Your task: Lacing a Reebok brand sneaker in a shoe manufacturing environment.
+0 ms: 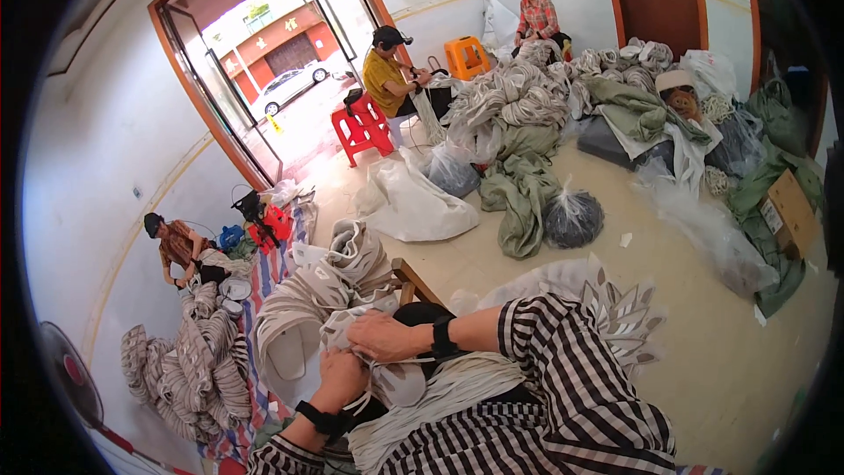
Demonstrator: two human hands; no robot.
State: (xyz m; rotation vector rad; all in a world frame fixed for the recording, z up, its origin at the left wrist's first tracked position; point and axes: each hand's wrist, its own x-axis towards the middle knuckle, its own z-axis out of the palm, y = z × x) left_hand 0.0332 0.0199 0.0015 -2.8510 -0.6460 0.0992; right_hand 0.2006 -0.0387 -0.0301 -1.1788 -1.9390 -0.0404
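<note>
Striped black-and-pale fabric shirt (pixel 571 369) lies nearest to the camera, and on the lap before it rests a loose bundle of thin, cream-coloured laces (pixel 440 405). Just beyond these laces, between the two hands and above the lap, is a pale grey, soft-looking shoe upper (pixel 401 383). Its visible lower part is rounded and carries darker, taupe patches; its upper part is partly covered by the fingers. The right hand (pixel 385 336) is bent over the upper part and seems to grasp its edge, while the left hand (pixel 341 376) is closed at its left side, also grasping it. Exactly how the fingertips press, I cannot tell, because they are small and partly hidden. One thin pale lace hangs near the left hand. Just beside, on the left, stands a curved stack of similar whitish-grey shoe uppers (pixel 299 299), nested closely together, their edges making many parallel ridges.
</note>
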